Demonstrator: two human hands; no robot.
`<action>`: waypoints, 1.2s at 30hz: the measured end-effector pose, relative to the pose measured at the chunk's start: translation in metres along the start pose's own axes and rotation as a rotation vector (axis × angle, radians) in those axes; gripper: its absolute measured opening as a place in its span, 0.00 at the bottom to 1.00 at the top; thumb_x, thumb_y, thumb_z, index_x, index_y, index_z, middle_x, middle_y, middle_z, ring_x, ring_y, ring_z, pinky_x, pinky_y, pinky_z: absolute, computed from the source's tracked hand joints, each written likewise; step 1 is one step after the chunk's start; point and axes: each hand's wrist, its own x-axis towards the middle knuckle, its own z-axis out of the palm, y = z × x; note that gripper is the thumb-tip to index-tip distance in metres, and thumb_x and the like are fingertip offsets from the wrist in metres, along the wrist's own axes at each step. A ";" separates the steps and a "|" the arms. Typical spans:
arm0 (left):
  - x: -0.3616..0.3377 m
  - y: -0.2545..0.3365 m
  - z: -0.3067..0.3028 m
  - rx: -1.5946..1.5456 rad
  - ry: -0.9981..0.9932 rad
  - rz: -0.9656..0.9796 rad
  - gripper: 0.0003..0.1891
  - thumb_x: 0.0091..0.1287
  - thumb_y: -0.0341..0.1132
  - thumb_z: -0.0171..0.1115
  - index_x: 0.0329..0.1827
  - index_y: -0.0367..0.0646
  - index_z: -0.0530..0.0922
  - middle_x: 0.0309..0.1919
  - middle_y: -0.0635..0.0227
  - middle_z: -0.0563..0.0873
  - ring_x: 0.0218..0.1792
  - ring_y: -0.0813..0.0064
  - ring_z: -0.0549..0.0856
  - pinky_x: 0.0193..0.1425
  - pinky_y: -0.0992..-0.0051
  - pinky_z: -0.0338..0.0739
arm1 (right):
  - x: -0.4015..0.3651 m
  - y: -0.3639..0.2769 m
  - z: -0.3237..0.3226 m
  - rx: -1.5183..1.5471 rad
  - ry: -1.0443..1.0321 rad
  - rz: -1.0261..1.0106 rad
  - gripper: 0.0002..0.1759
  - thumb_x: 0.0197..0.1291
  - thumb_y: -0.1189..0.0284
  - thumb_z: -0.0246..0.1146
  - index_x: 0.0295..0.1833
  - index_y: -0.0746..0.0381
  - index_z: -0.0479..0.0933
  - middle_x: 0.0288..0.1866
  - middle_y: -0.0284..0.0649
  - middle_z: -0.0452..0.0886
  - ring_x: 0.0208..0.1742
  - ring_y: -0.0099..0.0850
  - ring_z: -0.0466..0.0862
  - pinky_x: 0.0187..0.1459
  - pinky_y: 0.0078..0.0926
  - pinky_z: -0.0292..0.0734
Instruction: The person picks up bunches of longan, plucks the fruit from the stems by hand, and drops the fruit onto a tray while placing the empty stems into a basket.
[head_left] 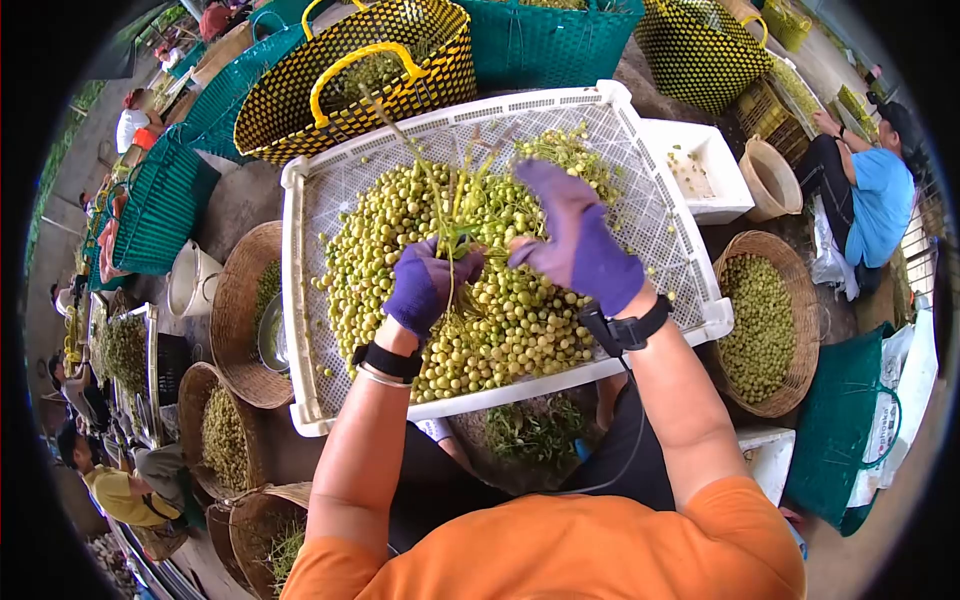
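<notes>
Left hand (432,285), in a purple glove, is closed on one bunch of green stems (456,238), held upright over the pile! Right hand (588,240), gloved to match, is just beside it, thumb and fingers spread apart. Two wrists, two black straps (388,362), one apiece. Under both hands, small green fruits (520,345), far too many to count, heap across one white tray (296,290), its latticed floor showing at the right, its rim raised all round. Now outward: two black-and-yellow baskets (445,80), one against the tray's far side, one farther right. One white box (715,212) is near the right edge, and below it one wicker basket (808,320) full of fruit. At the left, one white bucket (187,280); far right, one seated person (880,205) in blue.
</notes>
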 end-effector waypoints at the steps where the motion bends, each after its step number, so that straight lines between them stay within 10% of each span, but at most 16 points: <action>1: -0.001 -0.001 0.000 -0.149 -0.052 -0.024 0.07 0.57 0.31 0.71 0.35 0.38 0.83 0.25 0.71 0.86 0.26 0.84 0.81 0.32 0.81 0.76 | -0.010 0.002 0.005 -0.167 -0.228 -0.128 0.33 0.48 0.66 0.68 0.63 0.55 0.70 0.59 0.46 0.76 0.59 0.42 0.77 0.64 0.39 0.63; 6: -0.008 0.019 -0.002 0.068 -0.034 -0.011 0.06 0.58 0.32 0.69 0.32 0.39 0.83 0.23 0.72 0.85 0.24 0.83 0.80 0.30 0.80 0.75 | -0.024 0.016 0.023 -0.423 -0.716 -0.061 0.19 0.46 0.67 0.68 0.48 0.55 0.79 0.42 0.39 0.82 0.49 0.38 0.81 0.61 0.42 0.63; 11: -0.002 0.024 -0.015 0.322 0.032 -0.006 0.13 0.62 0.42 0.65 0.23 0.44 0.82 0.15 0.72 0.81 0.18 0.80 0.77 0.25 0.75 0.71 | -0.023 0.030 0.019 -0.502 -0.444 -0.071 0.06 0.50 0.63 0.64 0.32 0.52 0.79 0.30 0.36 0.82 0.31 0.35 0.83 0.35 0.38 0.70; 18: -0.003 0.024 -0.012 0.312 0.058 0.011 0.14 0.61 0.41 0.65 0.21 0.43 0.80 0.14 0.73 0.80 0.16 0.80 0.76 0.24 0.75 0.70 | -0.022 0.034 0.014 -0.591 -0.483 -0.087 0.08 0.48 0.62 0.64 0.27 0.54 0.79 0.21 0.36 0.81 0.25 0.35 0.82 0.31 0.37 0.70; 21: -0.005 0.027 -0.016 0.306 0.090 0.042 0.13 0.61 0.39 0.64 0.22 0.42 0.80 0.14 0.73 0.79 0.17 0.81 0.75 0.23 0.76 0.69 | -0.012 0.029 0.008 -0.553 -0.527 -0.046 0.12 0.48 0.57 0.66 0.29 0.53 0.82 0.22 0.35 0.82 0.25 0.35 0.83 0.30 0.35 0.72; 23: -0.006 0.029 -0.021 0.146 0.097 0.074 0.10 0.61 0.36 0.63 0.24 0.40 0.80 0.16 0.73 0.79 0.18 0.82 0.75 0.24 0.78 0.68 | 0.003 0.017 0.000 -0.403 -0.777 0.415 0.24 0.48 0.49 0.67 0.45 0.54 0.82 0.37 0.43 0.85 0.40 0.40 0.84 0.48 0.37 0.72; 27: -0.010 0.035 -0.012 0.129 -0.056 0.125 0.11 0.61 0.35 0.64 0.24 0.38 0.80 0.17 0.73 0.80 0.19 0.82 0.74 0.25 0.78 0.69 | -0.027 0.022 0.037 -0.151 -0.470 -0.040 0.38 0.45 0.40 0.67 0.56 0.54 0.78 0.59 0.44 0.78 0.63 0.42 0.74 0.65 0.47 0.54; 31: -0.009 0.028 -0.009 0.349 -0.038 0.117 0.07 0.60 0.36 0.66 0.32 0.41 0.81 0.22 0.73 0.85 0.23 0.81 0.82 0.28 0.77 0.77 | -0.030 0.013 0.048 0.190 -0.702 0.089 0.19 0.55 0.55 0.65 0.48 0.54 0.81 0.42 0.40 0.85 0.47 0.36 0.84 0.56 0.41 0.68; 36: -0.015 0.037 -0.028 -0.217 -0.002 0.018 0.20 0.57 0.26 0.61 0.55 0.31 0.76 0.29 0.74 0.82 0.27 0.86 0.75 0.32 0.85 0.66 | -0.031 0.025 0.055 0.236 -0.367 0.320 0.08 0.54 0.66 0.66 0.34 0.59 0.81 0.27 0.45 0.82 0.29 0.43 0.83 0.30 0.35 0.75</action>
